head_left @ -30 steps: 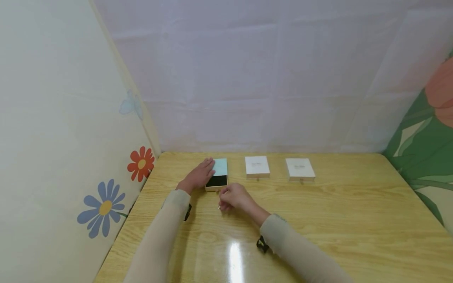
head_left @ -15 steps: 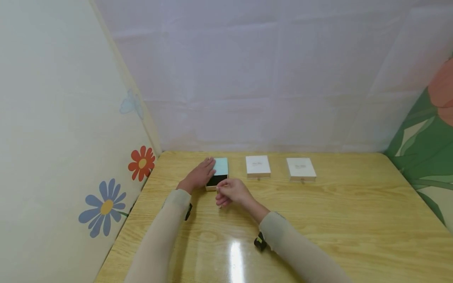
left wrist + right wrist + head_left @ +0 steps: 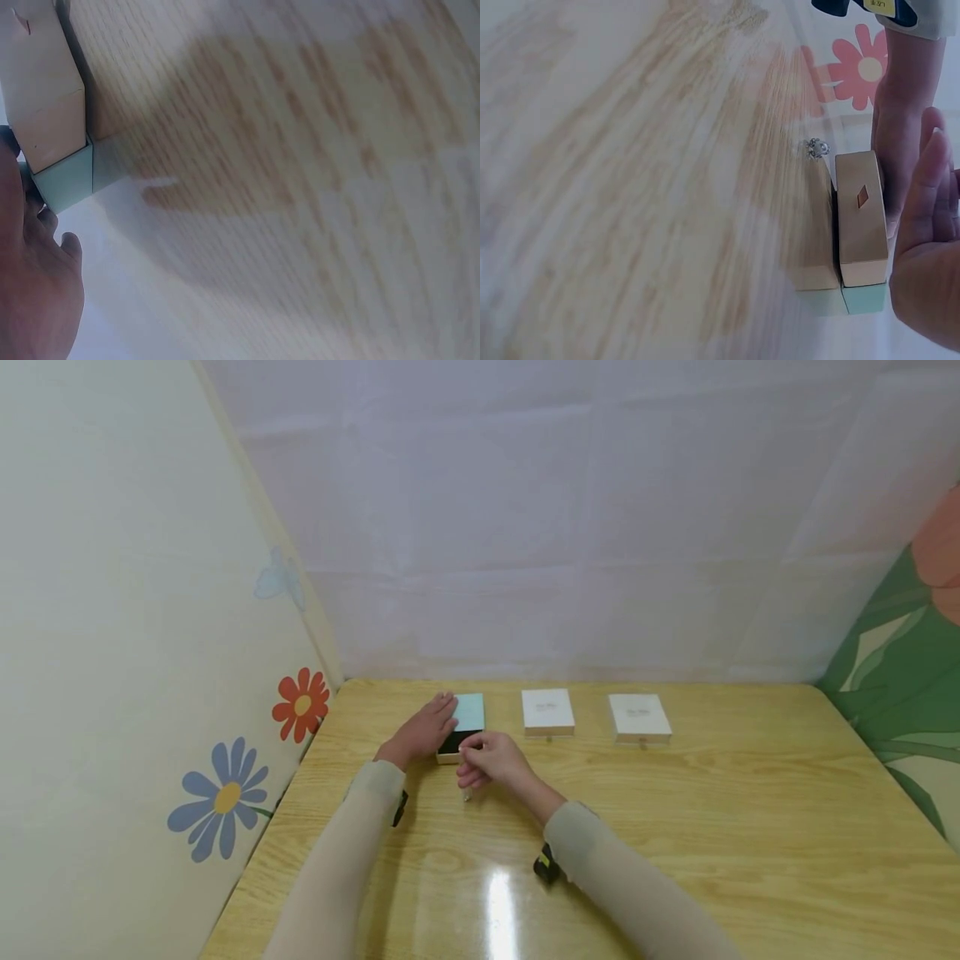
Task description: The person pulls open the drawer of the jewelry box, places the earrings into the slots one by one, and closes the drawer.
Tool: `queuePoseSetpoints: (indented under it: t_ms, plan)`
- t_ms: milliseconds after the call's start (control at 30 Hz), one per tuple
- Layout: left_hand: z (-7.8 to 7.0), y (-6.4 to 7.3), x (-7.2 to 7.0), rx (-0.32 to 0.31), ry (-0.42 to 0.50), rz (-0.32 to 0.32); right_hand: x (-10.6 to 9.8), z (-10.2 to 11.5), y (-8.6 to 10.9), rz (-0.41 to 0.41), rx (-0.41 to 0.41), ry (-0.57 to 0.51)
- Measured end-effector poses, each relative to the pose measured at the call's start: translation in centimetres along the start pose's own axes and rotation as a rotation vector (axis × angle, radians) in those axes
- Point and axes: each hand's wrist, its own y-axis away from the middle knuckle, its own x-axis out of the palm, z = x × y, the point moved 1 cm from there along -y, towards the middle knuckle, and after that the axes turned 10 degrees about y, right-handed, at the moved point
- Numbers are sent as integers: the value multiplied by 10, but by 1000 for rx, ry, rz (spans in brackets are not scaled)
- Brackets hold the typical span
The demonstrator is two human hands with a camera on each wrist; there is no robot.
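Observation:
A mint-green drawer box (image 3: pixel 469 712) stands at the table's back left, its pale drawer (image 3: pixel 860 217) partly pulled out and showing a black inside. My left hand (image 3: pixel 423 731) rests along the box's left side and top with its fingers straight. Over the front of the drawer, my right hand (image 3: pixel 493 762) pinches something thin between thumb and forefinger. Below that hand dangles a small sparkling silver pendant (image 3: pixel 817 148), in front of the drawer. How it connects to the fingertips is mostly hidden.
Two white boxes with tan sides stand right of the green box: one nearer (image 3: pixel 547 712), one farther right (image 3: pixel 639 718). All sit on a wood-grain table (image 3: pixel 675 827). A white sheet (image 3: pixel 480 527) hangs behind, and a flower-painted wall (image 3: pixel 150 652) borders the left.
My right hand has risen and moved toward the drawer, so the pendant now hangs visibly below the fingers. My left hand and the boxes stay in place.

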Motion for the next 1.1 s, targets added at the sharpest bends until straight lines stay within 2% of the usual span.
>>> queuePoseSetpoints:
  t_ms: [400, 1100]
  plan:
    - [4, -3, 2, -17, -29, 22, 0, -1, -4, -15, 11, -34]
    - [1, -1, 0, 15, -35, 8, -1, -3, -18, -26, 37, -65]
